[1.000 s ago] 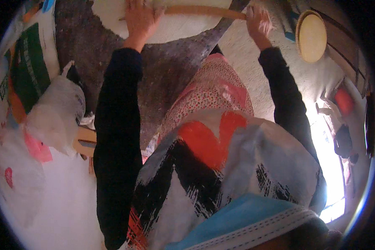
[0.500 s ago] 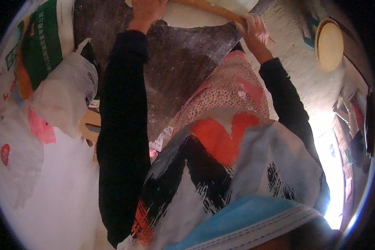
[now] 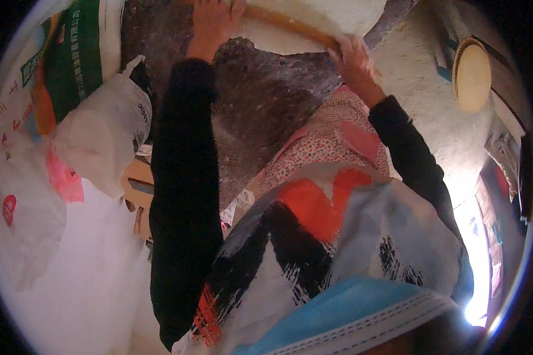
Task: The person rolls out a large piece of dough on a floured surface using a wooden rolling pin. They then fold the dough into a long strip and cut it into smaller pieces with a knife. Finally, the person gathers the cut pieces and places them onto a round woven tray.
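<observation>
At the top of the view, my left hand [image 3: 213,26] is closed over a long wooden rolling pin [image 3: 287,22], which slants down to the right. My right hand [image 3: 355,59] grips the pin’s lower, right part with bent fingers. The pin lies on a pale, flat sheet, apparently dough [image 3: 334,15], with a ragged edge. Beneath it is a dark, mottled work surface [image 3: 260,89]. Both forearms are in black sleeves, and a printed apron [image 3: 314,207] covers my front.
At the left lie a bulging white sack [image 3: 100,136], a green-and-white sack [image 3: 71,53], pink plastic and a cut cardboard piece [image 3: 136,177]. A round pale woven tray [image 3: 471,74] is at the upper right, over pale floor [image 3: 426,124]. Bright light enters at the right edge.
The pin has gone from nearly level to slanting, its right part nearer me. My right hand has moved toward me; my left has shifted slightly right in the picture.
</observation>
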`<state>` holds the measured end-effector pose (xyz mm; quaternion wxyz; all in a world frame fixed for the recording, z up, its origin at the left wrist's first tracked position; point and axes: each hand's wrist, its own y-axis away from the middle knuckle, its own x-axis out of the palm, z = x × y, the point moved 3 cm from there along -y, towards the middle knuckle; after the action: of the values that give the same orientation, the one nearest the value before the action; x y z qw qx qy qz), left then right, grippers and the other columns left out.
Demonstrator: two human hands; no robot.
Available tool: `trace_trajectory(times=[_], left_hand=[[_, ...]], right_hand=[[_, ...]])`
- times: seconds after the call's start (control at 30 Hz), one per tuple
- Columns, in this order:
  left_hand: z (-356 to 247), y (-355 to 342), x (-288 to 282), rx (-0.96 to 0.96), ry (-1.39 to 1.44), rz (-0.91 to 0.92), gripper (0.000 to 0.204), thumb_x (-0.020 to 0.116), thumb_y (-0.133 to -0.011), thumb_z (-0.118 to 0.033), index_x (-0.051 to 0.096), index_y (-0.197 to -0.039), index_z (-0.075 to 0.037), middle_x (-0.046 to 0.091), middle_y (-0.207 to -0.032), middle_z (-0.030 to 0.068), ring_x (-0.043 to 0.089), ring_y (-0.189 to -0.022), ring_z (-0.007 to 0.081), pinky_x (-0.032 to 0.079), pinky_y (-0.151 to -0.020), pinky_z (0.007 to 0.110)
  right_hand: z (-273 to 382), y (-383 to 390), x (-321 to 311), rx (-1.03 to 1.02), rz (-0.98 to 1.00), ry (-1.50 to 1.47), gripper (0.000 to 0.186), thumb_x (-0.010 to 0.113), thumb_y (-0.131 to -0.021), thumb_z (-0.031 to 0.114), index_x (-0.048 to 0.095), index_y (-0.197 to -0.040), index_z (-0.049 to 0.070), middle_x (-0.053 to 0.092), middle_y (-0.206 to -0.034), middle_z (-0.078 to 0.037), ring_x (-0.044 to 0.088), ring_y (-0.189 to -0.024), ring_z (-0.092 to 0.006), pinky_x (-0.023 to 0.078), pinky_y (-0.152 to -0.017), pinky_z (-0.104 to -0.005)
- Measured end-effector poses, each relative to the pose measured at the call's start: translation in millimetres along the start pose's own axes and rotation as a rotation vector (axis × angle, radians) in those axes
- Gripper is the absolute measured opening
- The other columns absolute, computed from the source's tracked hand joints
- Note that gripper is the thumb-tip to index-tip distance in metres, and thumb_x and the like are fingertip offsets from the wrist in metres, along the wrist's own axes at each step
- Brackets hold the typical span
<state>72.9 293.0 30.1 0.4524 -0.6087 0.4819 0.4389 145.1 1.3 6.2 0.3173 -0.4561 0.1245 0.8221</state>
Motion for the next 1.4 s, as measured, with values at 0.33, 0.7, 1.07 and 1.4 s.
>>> trace_trajectory(times=[0.33,0.7,1.07,1.4], left_hand=[[5,120,-17,-0.133,-0.057,0.227,0.062,0.057,-0.086,-0.035,0.037,-0.137,-0.005,0.031,-0.145,0.0139,0.031,-0.132,0.0354,0.02,-0.11,0.051],[-63,166,-29,-0.307,0.077,0.129,0.03,0.072,-0.072,-0.013,0.06,-0.098,-0.003,0.045,-0.133,0.0136,0.035,-0.129,0.0382,0.032,-0.103,0.051],[-126,152,5,-0.995,0.018,-0.129,0.055,0.06,-0.084,-0.033,0.044,-0.126,0.0,0.037,-0.139,0.0195,0.033,-0.13,0.041,0.026,-0.106,0.054],[-34,175,5,-1.117,-0.147,-0.196,0.071,0.053,-0.086,-0.041,0.03,-0.138,0.002,0.025,-0.145,0.0262,0.026,-0.133,0.0435,0.02,-0.109,0.054]], right_hand=[[42,12,10,-0.137,0.048,0.127,0.03,0.061,-0.079,0.012,0.059,-0.11,0.012,0.058,-0.102,-0.005,0.057,-0.093,-0.0241,0.043,-0.079,-0.0392],[-25,-40,-19,-0.653,0.172,0.124,0.036,0.057,-0.08,0.01,0.055,-0.116,0.009,0.056,-0.108,-0.01,0.054,-0.104,-0.0266,0.044,-0.091,-0.0421],[12,-205,-2,-0.9,0.473,0.214,0.058,0.038,-0.097,0.046,0.031,-0.142,0.011,0.028,-0.146,-0.012,0.026,-0.135,-0.0301,0.02,-0.111,-0.0492],[80,-247,79,-0.603,0.538,0.015,0.043,0.034,-0.101,0.032,0.038,-0.137,0.009,0.032,-0.143,-0.014,0.025,-0.134,-0.0329,0.019,-0.114,-0.0483]])
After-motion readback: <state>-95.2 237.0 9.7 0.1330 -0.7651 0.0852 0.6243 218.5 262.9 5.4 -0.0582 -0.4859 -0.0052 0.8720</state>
